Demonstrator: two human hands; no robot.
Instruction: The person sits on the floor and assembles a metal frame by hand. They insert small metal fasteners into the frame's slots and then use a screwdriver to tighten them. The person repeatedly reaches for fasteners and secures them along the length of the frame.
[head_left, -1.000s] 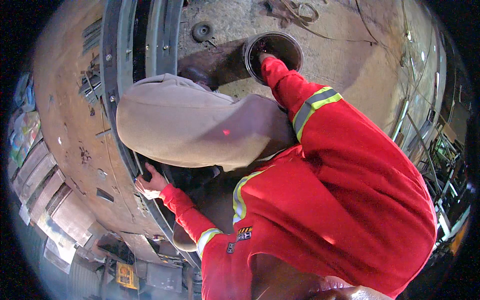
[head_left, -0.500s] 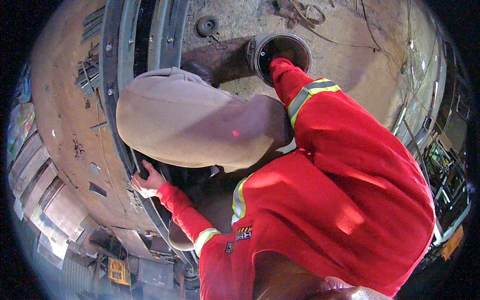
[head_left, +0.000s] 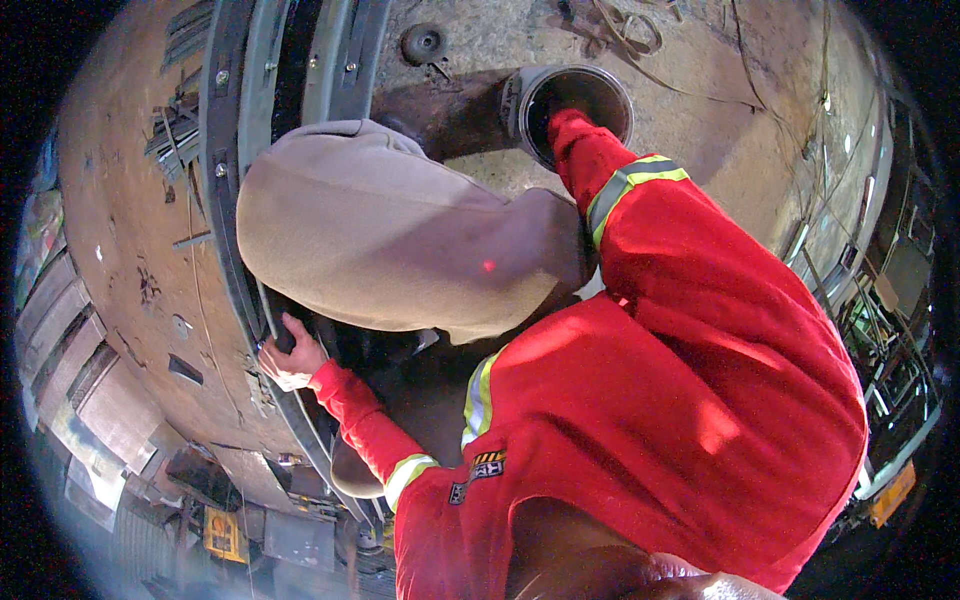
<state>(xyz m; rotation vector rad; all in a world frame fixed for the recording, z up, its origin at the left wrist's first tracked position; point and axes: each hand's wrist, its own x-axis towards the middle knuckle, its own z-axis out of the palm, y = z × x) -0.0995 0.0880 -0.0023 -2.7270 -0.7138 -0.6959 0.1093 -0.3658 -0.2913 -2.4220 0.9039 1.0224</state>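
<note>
My right arm reaches down into a round, open bucket [head_left: 512,105] with a dark inside; its red sleeve [head_left: 580,140] goes over the rim. The hand itself is lost in the dark of the bucket, so its fingers cannot be seen. At the lower left, my left hand [head_left: 290,358] is closed at the edge of a long dark metal beam [head_left: 226,180], thumb up and fingers curled over it. A dark patch shows between thumb and fingers; I cannot tell whether it is a separate thing. My bent leg in brown trousers [head_left: 380,230] lies between the two arms.
Bolted parallel beams [head_left: 318,60] run along the left. Past the bucket lie a dark round disc [head_left: 423,43] and a loose strap or cable [head_left: 625,35]. Thin metal offcuts [head_left: 175,140] lie on the brown surface at left; scrap metal [head_left: 890,340] is heaped at far right.
The view has shifted slightly, moving the bucket and beams a little right in the picture. My right forearm stays in the bucket and my left hand stays at the beam.
</note>
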